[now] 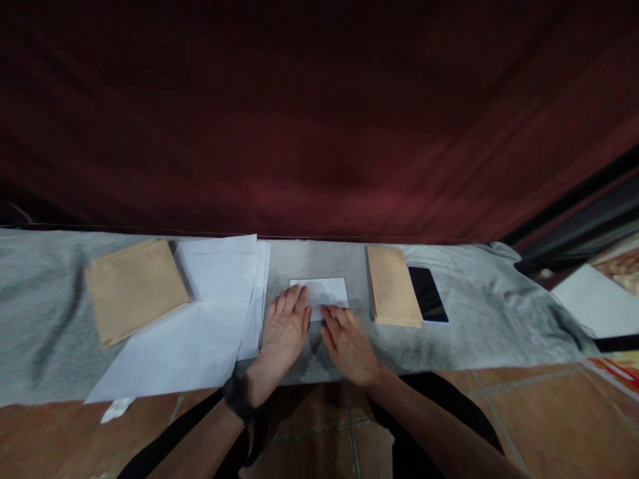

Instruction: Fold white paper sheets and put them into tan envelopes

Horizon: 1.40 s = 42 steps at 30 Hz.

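A small folded sheet of white paper (327,290) lies flat on the grey cloth in front of me. My left hand (285,326) rests on its left part, fingers stretched out and the thumb pointing toward the middle. On the lower right part lies my right hand (347,339), its fingers extended over the near edge. Both palms face down, and neither hand grips the paper. Left of my left hand is a stack of large white sheets (200,332). To the right of my right hand are brown envelopes (395,286).
More brown envelopes (137,289) sit on the sheets at left. A dark phone (428,296) lies beside the right envelopes. The grey cloth (489,306) ends at a tiled floor (319,426); a dark red fabric (319,133) rises behind. A white object (599,303) stands far right.
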Available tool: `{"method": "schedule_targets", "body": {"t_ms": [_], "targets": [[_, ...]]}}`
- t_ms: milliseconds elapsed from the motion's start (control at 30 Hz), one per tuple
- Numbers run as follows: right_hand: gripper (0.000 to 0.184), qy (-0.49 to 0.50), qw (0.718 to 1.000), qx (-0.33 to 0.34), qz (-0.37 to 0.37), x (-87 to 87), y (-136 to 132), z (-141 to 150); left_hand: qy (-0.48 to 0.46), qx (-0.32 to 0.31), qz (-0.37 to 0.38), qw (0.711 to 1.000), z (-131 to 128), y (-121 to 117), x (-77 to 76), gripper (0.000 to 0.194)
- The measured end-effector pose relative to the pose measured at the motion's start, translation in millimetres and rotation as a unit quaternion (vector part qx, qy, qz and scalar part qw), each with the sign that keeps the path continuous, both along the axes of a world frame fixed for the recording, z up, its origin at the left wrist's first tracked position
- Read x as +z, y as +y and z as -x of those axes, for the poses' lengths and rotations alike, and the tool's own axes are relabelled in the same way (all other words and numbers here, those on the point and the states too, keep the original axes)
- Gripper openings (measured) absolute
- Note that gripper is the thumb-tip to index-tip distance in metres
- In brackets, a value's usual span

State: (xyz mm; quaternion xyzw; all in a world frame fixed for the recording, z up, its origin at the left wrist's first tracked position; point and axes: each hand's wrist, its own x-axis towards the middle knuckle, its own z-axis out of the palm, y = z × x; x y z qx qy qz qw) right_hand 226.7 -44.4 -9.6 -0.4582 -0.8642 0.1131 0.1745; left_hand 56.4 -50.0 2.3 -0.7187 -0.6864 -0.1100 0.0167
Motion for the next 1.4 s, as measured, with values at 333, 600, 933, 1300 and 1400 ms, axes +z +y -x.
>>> {"method": "schedule_targets", "body": {"t_ms": [333,600,933,1300,1400], "targets": [[0.063,-0.019,0.997,0.012,-0.077,-33.9,-11,6,-0.020,-0.140,-0.007,0.990,-4,-14,-43.2,0.065],[0.058,-0.025,0.996,-0.062,-0.063,-37.7,-4,-2,-0.008,-0.077,0.013,0.997,-1,-20,-44.4,0.075],[0.064,-0.006,0.989,-0.136,-0.065,-37.0,-9,-11,0.023,0.019,0.021,0.999,8,-30,-40.3,0.081],[0.053,-0.009,0.992,-0.071,-0.101,-23.6,7,1,0.043,-0.052,-0.054,0.996,-4,-11,-24.0,0.059],[0.052,-0.013,0.996,-0.057,-0.068,-21.0,18,10,0.058,-0.083,-0.025,0.995,-13,5,-25.1,0.058]]}}
